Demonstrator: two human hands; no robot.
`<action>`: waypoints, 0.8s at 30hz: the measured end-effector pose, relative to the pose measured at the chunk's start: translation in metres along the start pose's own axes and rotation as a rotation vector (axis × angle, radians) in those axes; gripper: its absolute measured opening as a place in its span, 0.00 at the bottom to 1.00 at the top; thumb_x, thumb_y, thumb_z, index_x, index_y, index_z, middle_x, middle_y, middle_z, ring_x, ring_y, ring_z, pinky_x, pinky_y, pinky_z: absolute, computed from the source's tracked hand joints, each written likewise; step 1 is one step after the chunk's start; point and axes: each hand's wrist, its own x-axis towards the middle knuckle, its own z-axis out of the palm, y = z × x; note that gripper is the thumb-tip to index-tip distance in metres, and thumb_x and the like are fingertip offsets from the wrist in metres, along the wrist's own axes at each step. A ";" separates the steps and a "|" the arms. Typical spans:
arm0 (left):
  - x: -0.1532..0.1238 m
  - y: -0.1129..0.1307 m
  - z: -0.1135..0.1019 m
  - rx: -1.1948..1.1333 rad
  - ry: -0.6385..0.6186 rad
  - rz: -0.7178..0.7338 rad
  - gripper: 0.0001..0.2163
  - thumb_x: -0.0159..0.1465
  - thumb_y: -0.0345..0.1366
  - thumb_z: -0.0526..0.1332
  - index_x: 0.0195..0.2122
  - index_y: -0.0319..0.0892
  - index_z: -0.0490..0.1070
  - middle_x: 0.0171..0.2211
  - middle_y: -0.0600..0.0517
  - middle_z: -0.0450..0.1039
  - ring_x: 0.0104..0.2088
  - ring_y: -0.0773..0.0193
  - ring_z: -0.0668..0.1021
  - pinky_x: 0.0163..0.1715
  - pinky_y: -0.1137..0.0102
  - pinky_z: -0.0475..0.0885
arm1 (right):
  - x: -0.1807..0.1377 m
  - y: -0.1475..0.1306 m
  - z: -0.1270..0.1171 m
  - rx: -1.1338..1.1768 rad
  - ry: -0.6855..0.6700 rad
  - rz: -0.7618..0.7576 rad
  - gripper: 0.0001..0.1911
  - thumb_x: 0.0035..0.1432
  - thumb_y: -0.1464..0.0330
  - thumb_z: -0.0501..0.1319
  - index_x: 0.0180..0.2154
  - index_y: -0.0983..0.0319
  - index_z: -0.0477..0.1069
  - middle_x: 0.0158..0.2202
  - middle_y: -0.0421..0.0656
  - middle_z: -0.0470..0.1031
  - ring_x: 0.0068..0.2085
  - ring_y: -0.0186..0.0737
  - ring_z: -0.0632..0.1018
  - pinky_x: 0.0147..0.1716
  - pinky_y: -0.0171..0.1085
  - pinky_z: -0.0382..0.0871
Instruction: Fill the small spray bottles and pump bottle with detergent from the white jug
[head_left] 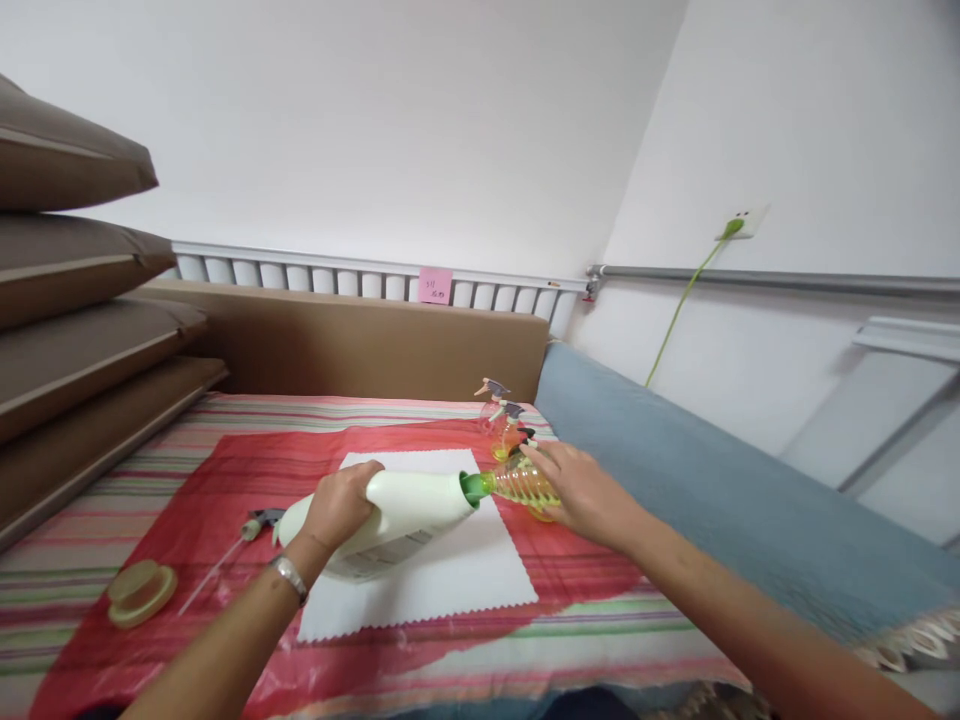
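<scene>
My left hand (339, 505) is closed around a large white bottle (405, 505), tipped on its side above a white cloth (450, 580). The bottle's green spout (474, 486) meets the mouth of a small clear bottle with yellow liquid (525, 484). My right hand (581, 490) grips that small bottle from the right, tilted toward the spout. A loose spray trigger head with its tube (255, 525) lies left of the white bottle. A pale yellow-green cap (141, 592) rests further left on the red sheet (225, 480).
Two small spray bottles (501, 415) stand behind the small bottle. A striped cover lies under the red sheet. Brown cushions (67, 330) are stacked at left, a brown headboard (360, 345) behind, a grey-blue blanket (712, 500) at right. A green cable (679, 305) runs to a wall socket.
</scene>
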 end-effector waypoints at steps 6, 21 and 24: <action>0.001 0.003 -0.002 0.007 -0.003 0.009 0.14 0.55 0.29 0.53 0.40 0.48 0.70 0.37 0.52 0.78 0.37 0.55 0.79 0.30 0.69 0.65 | 0.007 -0.001 -0.011 -0.087 -0.063 -0.037 0.35 0.44 0.77 0.62 0.56 0.67 0.59 0.51 0.59 0.67 0.51 0.56 0.69 0.45 0.50 0.66; 0.002 0.007 -0.002 0.012 -0.004 0.018 0.12 0.55 0.28 0.53 0.38 0.47 0.70 0.35 0.51 0.78 0.37 0.56 0.78 0.30 0.69 0.64 | 0.028 -0.008 -0.032 -0.304 -0.189 -0.118 0.33 0.47 0.78 0.58 0.57 0.63 0.59 0.49 0.55 0.69 0.47 0.52 0.70 0.41 0.43 0.61; 0.002 0.009 -0.002 0.012 -0.006 0.027 0.12 0.55 0.28 0.54 0.38 0.47 0.70 0.34 0.51 0.78 0.37 0.56 0.78 0.30 0.69 0.64 | 0.035 -0.015 -0.040 -0.370 -0.220 -0.144 0.34 0.46 0.79 0.58 0.56 0.61 0.60 0.47 0.53 0.71 0.46 0.51 0.70 0.38 0.41 0.59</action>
